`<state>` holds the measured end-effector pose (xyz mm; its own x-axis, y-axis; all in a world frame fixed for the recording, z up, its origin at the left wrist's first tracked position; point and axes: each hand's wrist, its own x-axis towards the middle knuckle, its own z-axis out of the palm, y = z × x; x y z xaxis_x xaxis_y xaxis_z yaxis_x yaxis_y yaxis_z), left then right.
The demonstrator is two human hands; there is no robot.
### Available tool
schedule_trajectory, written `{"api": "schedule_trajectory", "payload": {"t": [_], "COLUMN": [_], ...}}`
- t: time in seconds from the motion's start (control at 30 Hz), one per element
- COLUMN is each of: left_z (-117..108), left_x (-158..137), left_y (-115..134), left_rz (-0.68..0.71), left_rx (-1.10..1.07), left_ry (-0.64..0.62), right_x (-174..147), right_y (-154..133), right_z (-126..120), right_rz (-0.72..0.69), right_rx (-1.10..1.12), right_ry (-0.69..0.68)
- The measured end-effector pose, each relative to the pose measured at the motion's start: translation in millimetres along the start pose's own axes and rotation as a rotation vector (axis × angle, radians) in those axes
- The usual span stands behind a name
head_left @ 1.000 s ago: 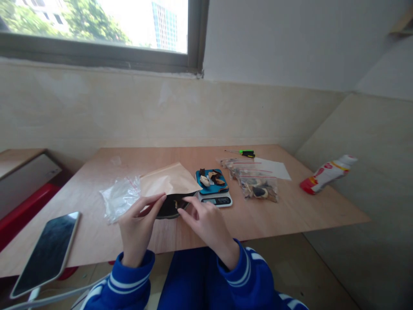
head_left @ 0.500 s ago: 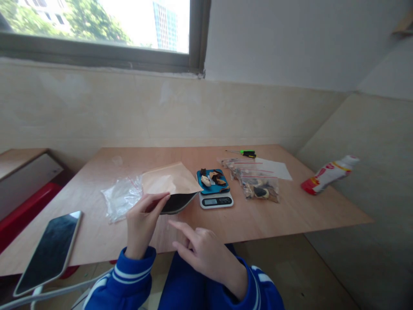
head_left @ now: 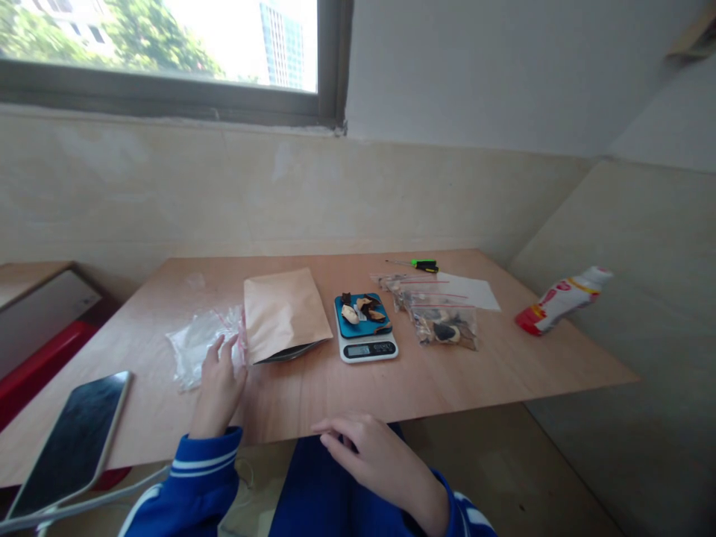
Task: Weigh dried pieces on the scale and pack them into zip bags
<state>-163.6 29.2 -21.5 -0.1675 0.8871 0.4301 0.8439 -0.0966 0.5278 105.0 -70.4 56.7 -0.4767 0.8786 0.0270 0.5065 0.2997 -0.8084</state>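
My left hand (head_left: 219,388) is over the near edge of a pile of clear plastic bags (head_left: 195,343), fingers apart; whether it touches them I cannot tell. Just right of it lies a brown kraft paper pouch (head_left: 285,313), its dark mouth slightly parted toward me. A white kitchen scale (head_left: 369,349) with a blue top bears several dried pieces (head_left: 363,308), dark and pale. My right hand (head_left: 372,451) hovers by the table's front edge, loosely bent with nothing in it, the index finger and thumb reaching left.
Several filled zip bags (head_left: 444,328) stand right of the scale, by a white paper sheet (head_left: 470,291) and screwdrivers (head_left: 425,265). A red-and-white bottle (head_left: 559,302) is at far right. A phone (head_left: 72,440) with a cable lies on the left.
My left hand has let go of the paper pouch and moved left to the plastic bags. The pouch now lies flat. My right hand has drawn back toward me and right.
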Motion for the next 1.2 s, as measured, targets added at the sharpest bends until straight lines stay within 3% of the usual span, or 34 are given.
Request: {"api": "schedule_trajectory", "payload": {"t": [0.1,0.2,0.4,0.5,0.63,0.7,0.8,0.9,1.03,1.2], "left_z": [-3.5,-10.0,-19.1,-24.8,-43.7,-52.9,-55.6,-45.5,-29.6,-16.5], "left_x": [-4.0,-5.0,0.3,-2.0,-13.3,-22.1,-37.5,-50.3,-58.2,-62.0], "left_y": [-25.0,-32.7,-26.2,-16.0,26.8,58.7,104.4,134.2,149.7,155.8], "left_rz": [-0.127,-0.185,-0.212,-0.215,-0.022,0.136,0.387,0.553,0.620,0.621], "left_rx": [0.107,0.162,0.185,0.117,-0.016,-0.079,-0.177,-0.224,-0.245,-0.285], "left_ry": [-0.153,-0.241,-0.181,-0.087,0.174,0.202,0.061,-0.102,-0.167,-0.191], "right_x": [-3.6,-6.3,-10.2,-11.2,-6.7,-0.9,9.7,16.4,13.8,6.8], "right_y": [7.1,11.4,12.3,12.3,11.5,9.4,4.8,2.8,9.2,20.3], "right_z": [-1.5,-2.6,-6.7,-8.7,-7.6,-5.6,-2.7,-2.0,-4.7,-8.3], "right_rz": [0.047,0.064,0.068,0.065,0.063,0.035,-0.021,-0.016,0.054,0.104], "right_rx": [0.021,0.026,0.046,0.059,0.124,0.199,0.340,0.480,0.540,0.563], "right_ry": [0.012,0.028,0.048,0.066,0.173,0.293,0.486,0.594,0.723,0.774]}}
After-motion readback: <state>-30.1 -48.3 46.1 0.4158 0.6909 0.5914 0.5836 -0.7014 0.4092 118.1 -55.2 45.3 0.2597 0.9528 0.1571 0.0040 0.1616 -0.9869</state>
